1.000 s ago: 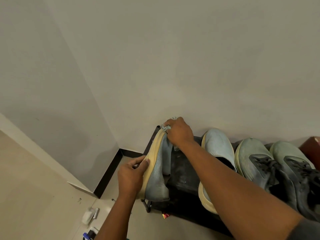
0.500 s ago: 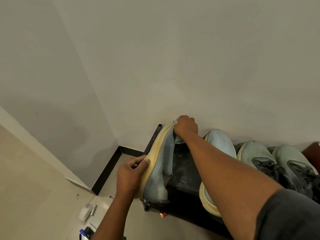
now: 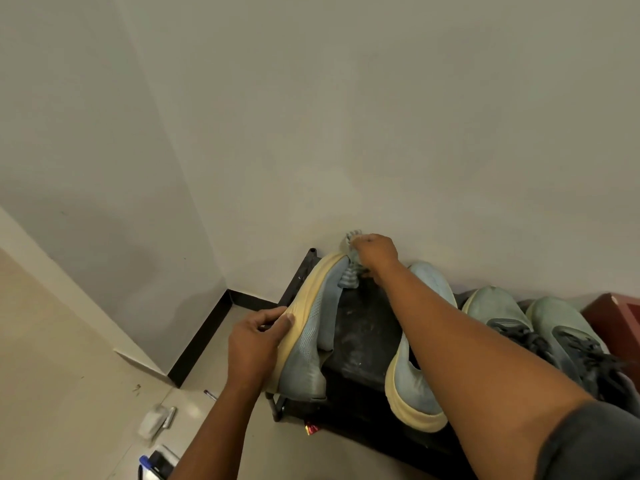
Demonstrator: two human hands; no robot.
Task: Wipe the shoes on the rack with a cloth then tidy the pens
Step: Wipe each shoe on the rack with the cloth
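The blue shoe [image 3: 313, 327] at the left end of the rack [image 3: 367, 327] is tipped onto its side, its cream sole turned out toward the left, most likely so that the toe and upper face the person and can be reached with the cloth [image 3: 350, 268]. The left hand [image 3: 258, 341] grips the sole at mid-length, thumb lying along the cream edge and fingers curled behind it, which appears to steady the tilted shoe against the push of wiping. The right hand [image 3: 375, 252] is clamped on the bunched cloth and presses it against the toe, close to the rack's back left corner by the wall. Its mate [image 3: 420, 358] lies just right of the bare dark patch of shelf, partly under the right forearm, and two grey-green laced shoes [image 3: 519, 327] stand further along toward the right end; none of these is being touched, so they probably remain to be wiped. On the floor off the rack's front left corner lie a pen [image 3: 210, 394] and, nearer the bottom edge of the view, a blue-capped one [image 3: 145, 460] with some small white item [image 3: 152, 422] that is too unclear to name, so the pen tidying looks not yet begun.
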